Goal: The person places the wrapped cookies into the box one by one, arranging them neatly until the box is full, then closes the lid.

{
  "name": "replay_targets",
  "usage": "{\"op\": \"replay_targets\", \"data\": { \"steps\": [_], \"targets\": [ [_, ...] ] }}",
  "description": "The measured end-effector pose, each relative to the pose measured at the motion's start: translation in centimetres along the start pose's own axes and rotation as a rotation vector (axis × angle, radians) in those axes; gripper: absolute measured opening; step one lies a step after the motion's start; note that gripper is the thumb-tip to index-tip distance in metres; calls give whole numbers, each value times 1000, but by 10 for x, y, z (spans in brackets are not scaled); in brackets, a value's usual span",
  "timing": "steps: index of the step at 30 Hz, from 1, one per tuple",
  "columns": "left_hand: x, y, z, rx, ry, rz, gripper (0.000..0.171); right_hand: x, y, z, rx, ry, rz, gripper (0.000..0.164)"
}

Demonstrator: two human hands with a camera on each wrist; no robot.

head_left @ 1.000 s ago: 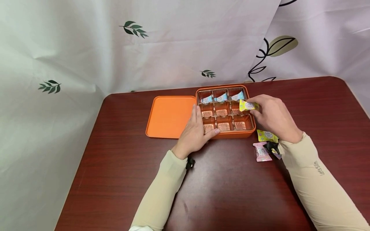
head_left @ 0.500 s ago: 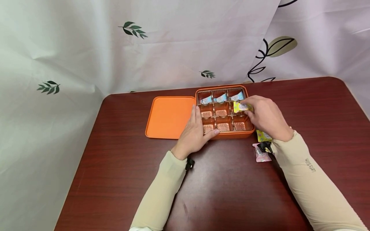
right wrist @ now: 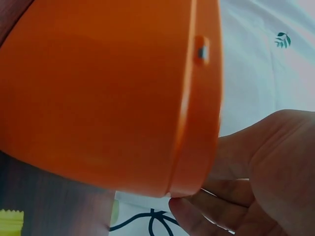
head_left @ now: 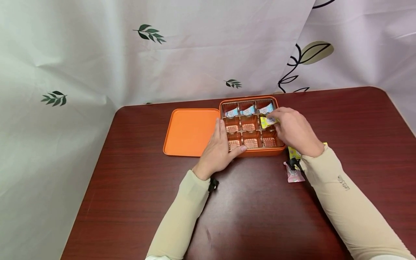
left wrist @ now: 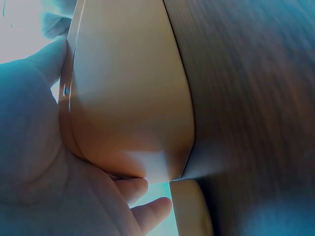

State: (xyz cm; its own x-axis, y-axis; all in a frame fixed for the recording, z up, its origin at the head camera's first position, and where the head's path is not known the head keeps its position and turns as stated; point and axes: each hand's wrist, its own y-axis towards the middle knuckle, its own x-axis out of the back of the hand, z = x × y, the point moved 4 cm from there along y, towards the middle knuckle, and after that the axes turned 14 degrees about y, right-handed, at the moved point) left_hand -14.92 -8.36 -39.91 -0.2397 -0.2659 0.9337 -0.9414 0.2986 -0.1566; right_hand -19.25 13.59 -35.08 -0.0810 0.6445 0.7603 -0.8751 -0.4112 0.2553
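With twelve o'clock at the far edge of the counter [head_left: 139,180], an orange box [head_left: 260,152] sits near that edge, holding a tray divided into three rows of three compartments. The right hand [head_left: 297,130] comes in from the box's three o'clock side, its grip clamped on a yellow-wrapped packet [head_left: 267,122] between thumb and fingers. That packet is at the three o'clock compartment of the middle row; whether it touches the bottom cannot be told. The left hand [head_left: 214,153] rests at the box's eight o'clock corner, its grip apart: fingers straight along the nine o'clock rim, thumb spread onto the six o'clock rim.

Three blue-wrapped packets [head_left: 248,110] lie in the twelve o'clock row, one per compartment. An orange lid [head_left: 191,131] lies flat just beside the box at nine o'clock. Toward four to five o'clock, another yellow packet [head_left: 293,153] and a pink packet [head_left: 295,176] lie on the counter, both partly covered by the right wrist and its black mount [head_left: 294,163]. Beige sleeves [head_left: 180,213] cover both forearms. A pale leaf-patterned cloth [head_left: 185,68] hangs behind, at twelve o'clock.
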Motion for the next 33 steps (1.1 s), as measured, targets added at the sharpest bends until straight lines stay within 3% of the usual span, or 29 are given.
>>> {"op": "replay_targets", "data": {
  "steps": [20,33],
  "targets": [
    [-1,1,0,-3,-12,-15,108,-6,11,6,-4,-77,100,44],
    [-1,1,0,-7,-6,-8,107,-7,14,8,122,-182,163,30]
  ]
}}
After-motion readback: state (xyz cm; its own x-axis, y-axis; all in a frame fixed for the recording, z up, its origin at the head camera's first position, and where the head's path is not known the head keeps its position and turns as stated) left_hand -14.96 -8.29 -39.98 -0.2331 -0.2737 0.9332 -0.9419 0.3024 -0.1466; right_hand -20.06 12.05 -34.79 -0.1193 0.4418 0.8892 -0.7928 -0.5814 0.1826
